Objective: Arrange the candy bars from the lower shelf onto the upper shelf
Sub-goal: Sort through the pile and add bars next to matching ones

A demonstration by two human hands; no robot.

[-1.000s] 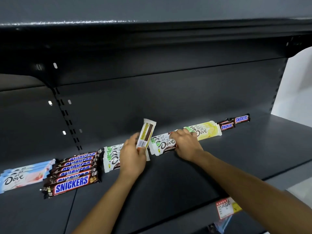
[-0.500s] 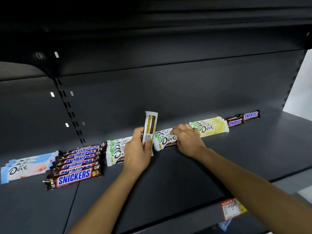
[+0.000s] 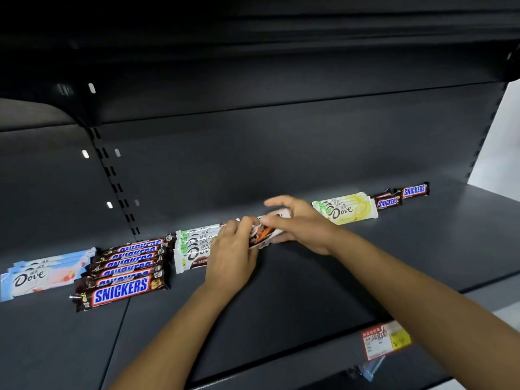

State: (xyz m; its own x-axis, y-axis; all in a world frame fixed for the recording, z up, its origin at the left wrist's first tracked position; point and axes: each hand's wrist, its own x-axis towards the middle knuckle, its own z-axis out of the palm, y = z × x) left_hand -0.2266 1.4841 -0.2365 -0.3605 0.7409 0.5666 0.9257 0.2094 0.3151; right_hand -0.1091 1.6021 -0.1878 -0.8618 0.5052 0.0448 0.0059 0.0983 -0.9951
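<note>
White-and-brown wrapped Dove bar [image 3: 264, 235] is down on the dark grey metal shelf [image 3: 309, 291], just right of the white-and-green Dove stack [image 3: 191, 249], long axis pointing away from that stack. Left hand [image 3: 233, 257] pinches the stack-side end. Right hand [image 3: 304, 223] covers the far end, its grip too blurred to tell.

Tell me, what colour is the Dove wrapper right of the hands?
The Dove wrapper is pale yellow and white; head view.

SNICKERS, white on blue, reads on the front bar [image 3: 121, 289] of the stack near the left end of the shelf [image 3: 309, 291], and on two bars [image 3: 388, 203] at its back right. "Dove" stands on the pale-blue wrapper [image 3: 29, 278] at the left edge and on the yellow wrapper [image 3: 342, 212]. The print on the price tag [image 3: 385, 340] at the front edge is unreadable.
</note>
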